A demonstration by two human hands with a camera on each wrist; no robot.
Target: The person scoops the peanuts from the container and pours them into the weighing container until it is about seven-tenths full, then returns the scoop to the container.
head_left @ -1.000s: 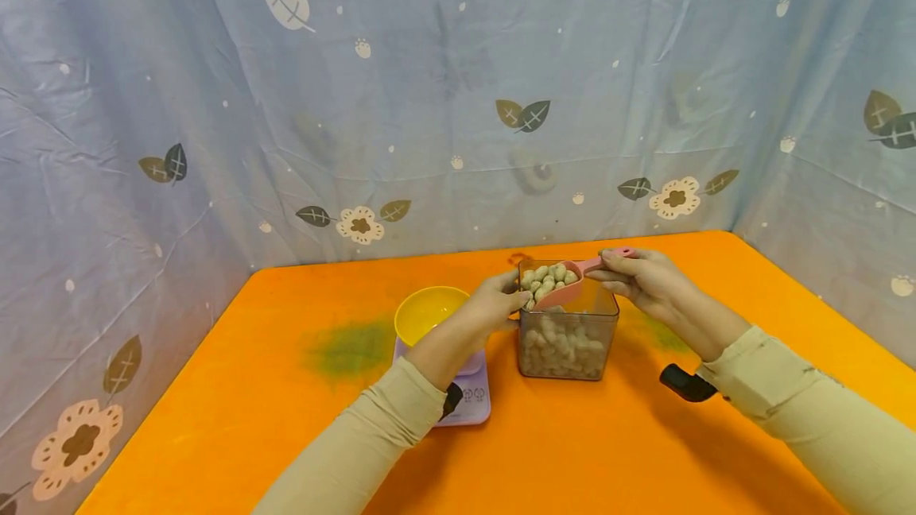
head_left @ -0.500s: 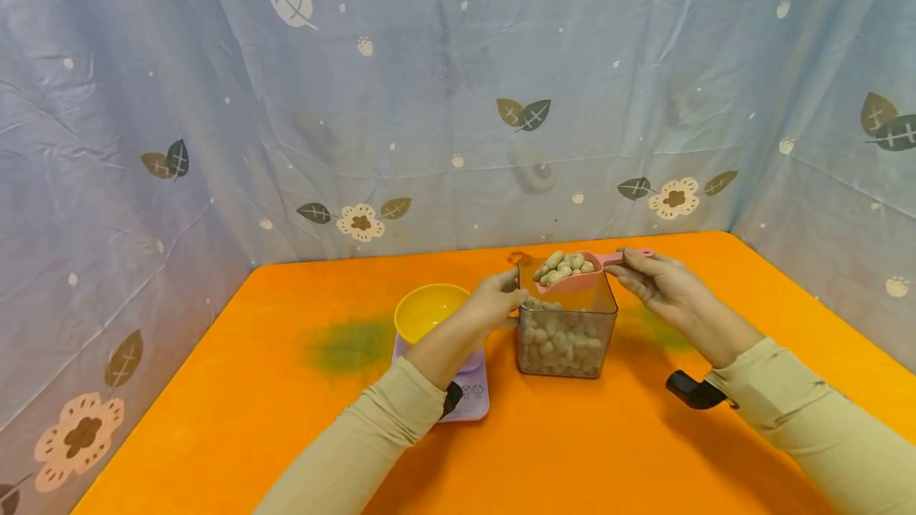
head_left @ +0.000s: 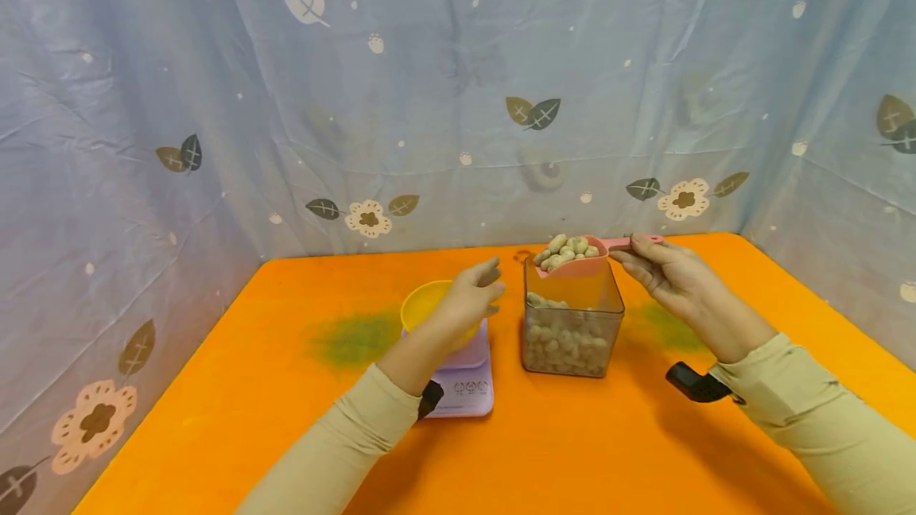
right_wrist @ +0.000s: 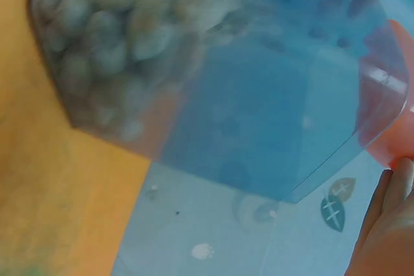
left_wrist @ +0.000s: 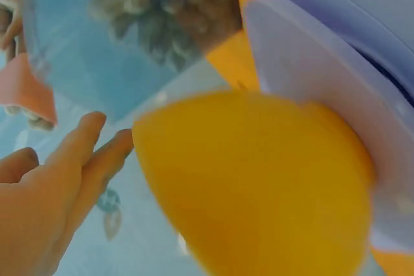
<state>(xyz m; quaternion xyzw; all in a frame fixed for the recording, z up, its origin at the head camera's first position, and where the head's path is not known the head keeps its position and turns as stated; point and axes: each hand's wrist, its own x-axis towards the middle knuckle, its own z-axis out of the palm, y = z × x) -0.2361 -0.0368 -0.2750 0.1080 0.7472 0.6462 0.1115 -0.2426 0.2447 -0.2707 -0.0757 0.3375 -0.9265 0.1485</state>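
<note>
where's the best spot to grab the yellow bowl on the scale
Probably by the rim of the yellow bowl, coming from above and the left side. It sits upright and open on the scale, its smooth round wall offering little to pinch. The left hand hovers open there; the jar crowds the right.

Orange tabletop (head_left: 572, 451) with two dull green smudges (head_left: 354, 338). Round yellow plastic bowl (head_left: 422, 304) on a lilac flat scale (head_left: 465, 388). Clear smoky square plastic container (head_left: 572, 324) of pale beige peanuts (head_left: 565, 338); pink plastic scoop (head_left: 581, 259) heaped with the same. Grey-blue fabric backdrop (head_left: 429, 86) printed with cream flowers, olive and white leaves. Beige sleeves (head_left: 343, 451).
</note>
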